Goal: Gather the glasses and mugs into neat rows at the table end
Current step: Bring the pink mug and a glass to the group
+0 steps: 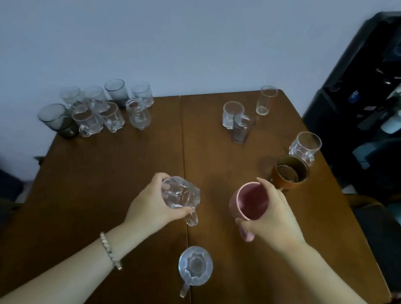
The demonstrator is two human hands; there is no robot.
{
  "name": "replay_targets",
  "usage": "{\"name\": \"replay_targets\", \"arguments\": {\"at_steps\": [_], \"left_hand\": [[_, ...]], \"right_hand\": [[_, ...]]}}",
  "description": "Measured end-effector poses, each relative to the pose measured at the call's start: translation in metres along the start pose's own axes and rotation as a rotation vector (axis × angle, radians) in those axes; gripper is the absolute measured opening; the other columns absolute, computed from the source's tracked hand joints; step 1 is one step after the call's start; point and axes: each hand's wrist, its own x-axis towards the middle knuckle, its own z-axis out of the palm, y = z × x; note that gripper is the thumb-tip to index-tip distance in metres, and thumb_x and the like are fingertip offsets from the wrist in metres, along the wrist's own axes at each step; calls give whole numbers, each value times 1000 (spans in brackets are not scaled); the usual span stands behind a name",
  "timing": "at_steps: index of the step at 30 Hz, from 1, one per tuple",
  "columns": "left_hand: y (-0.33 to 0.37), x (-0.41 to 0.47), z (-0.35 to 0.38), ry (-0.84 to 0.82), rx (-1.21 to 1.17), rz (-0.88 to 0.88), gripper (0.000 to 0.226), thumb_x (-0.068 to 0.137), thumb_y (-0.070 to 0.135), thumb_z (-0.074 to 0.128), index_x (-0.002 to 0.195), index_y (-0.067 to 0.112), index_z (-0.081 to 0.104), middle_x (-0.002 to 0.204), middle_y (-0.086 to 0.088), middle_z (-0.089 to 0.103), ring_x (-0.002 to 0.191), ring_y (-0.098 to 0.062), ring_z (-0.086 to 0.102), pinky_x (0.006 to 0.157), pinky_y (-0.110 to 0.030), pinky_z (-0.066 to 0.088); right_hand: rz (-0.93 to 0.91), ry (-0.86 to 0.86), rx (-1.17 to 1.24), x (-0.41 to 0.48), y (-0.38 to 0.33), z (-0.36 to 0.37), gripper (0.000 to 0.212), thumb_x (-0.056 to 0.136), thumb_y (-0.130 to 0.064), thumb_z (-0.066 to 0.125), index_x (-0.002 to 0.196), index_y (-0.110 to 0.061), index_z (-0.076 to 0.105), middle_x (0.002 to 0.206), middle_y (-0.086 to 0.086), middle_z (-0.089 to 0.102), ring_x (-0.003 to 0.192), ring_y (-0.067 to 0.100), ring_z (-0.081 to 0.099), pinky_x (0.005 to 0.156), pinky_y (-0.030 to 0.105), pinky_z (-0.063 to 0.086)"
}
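Observation:
My left hand (152, 203) grips a clear faceted glass mug (181, 195) over the middle of the brown table (98, 180), its handle pointing toward me. My right hand (273, 216) holds a pink ceramic mug (248, 201) by its rim and side. Another clear mug (195, 266) stands near the front edge between my arms. A cluster of several clear and smoky glasses and mugs (98, 109) is packed in the far left corner. Loose pieces stand on the right: an amber glass (289, 173), a clear mug (305, 145), a grey glass (241, 128), a clear mug (231, 113) and a tall clear glass (266, 100).
A pale wall runs behind the table's far edge. A black water dispenser (374, 92) stands off the far right corner. A seam (183, 138) divides the tabletop down the middle. A dark chair (379, 223) is at the right side.

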Motion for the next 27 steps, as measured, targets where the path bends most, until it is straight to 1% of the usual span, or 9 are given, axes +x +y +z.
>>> {"name": "replay_targets", "arguments": {"at_steps": [3, 5, 9, 12, 16, 20, 24, 26, 27], "left_hand": [[-36, 8, -55, 68, 14, -56, 73, 65, 39, 83, 123, 26, 42, 109, 10, 53, 97, -7, 54, 72, -19, 42], [-68, 16, -91, 112, 32, -88, 73, 65, 34, 84, 125, 25, 43, 111, 7, 52, 97, -9, 54, 77, -23, 42], [-146, 40, -157, 201, 116, -150, 82, 63, 31, 86, 132, 21, 42, 122, -6, 48, 96, -16, 53, 81, -27, 46], [-205, 67, -199, 239, 95, -206, 87, 63, 28, 86, 137, 16, 41, 127, -11, 49, 108, -26, 56, 85, -32, 46], [-262, 112, -239, 194, 113, -229, 94, 60, 27, 87, 140, 14, 38, 135, -10, 50, 119, -28, 53, 91, -38, 47], [-292, 154, -256, 137, 127, -174, 81, 58, 23, 89, 127, 13, 47, 122, -8, 59, 108, -26, 59, 84, -34, 50], [-314, 184, -262, 97, 92, -140, 82, 58, 19, 89, 129, 15, 46, 124, -8, 57, 111, -26, 58, 90, -39, 54], [-325, 195, -264, 68, 76, -133, 85, 60, 18, 87, 133, 16, 44, 128, -6, 54, 115, -25, 56, 94, -39, 53], [-330, 200, -265, 52, 72, -132, 86, 61, 18, 87, 135, 16, 42, 131, -6, 52, 118, -25, 54, 96, -39, 51]], "right_hand": [[-66, -57, -13, 14, -41, 34, 99, 61, -23, 87, 141, -33, 29, 127, -8, 43, 94, 6, 48, 85, 22, 42], [-93, -96, -13, 23, -71, 63, 99, 61, -21, 87, 141, -33, 29, 122, -9, 42, 93, 6, 49, 84, 20, 41], [-112, -155, -31, 39, -129, 128, 102, 58, -22, 87, 141, -31, 30, 113, -9, 41, 110, 11, 47, 90, 25, 41], [-96, -175, -38, 49, -167, 173, 101, 57, -21, 88, 140, -30, 31, 113, -9, 41, 109, 12, 46, 89, 24, 40], [-53, -183, -26, 65, -208, 229, 100, 57, -19, 88, 140, -28, 32, 115, -9, 42, 108, 11, 45, 88, 23, 39], [-6, -197, -49, 84, -238, 274, 102, 58, -21, 88, 142, -27, 30, 129, -3, 46, 118, 16, 47, 92, 26, 43], [43, -205, -67, 110, -270, 314, 106, 60, -24, 87, 145, -25, 24, 139, -2, 43, 126, 19, 46, 100, 32, 42], [53, -213, -77, 127, -289, 332, 106, 61, -25, 86, 146, -23, 22, 141, -2, 43, 117, 17, 53, 99, 30, 42], [49, -224, -79, 136, -300, 341, 104, 63, -25, 85, 146, -22, 22, 141, -2, 43, 99, 13, 60, 95, 27, 43]]}}
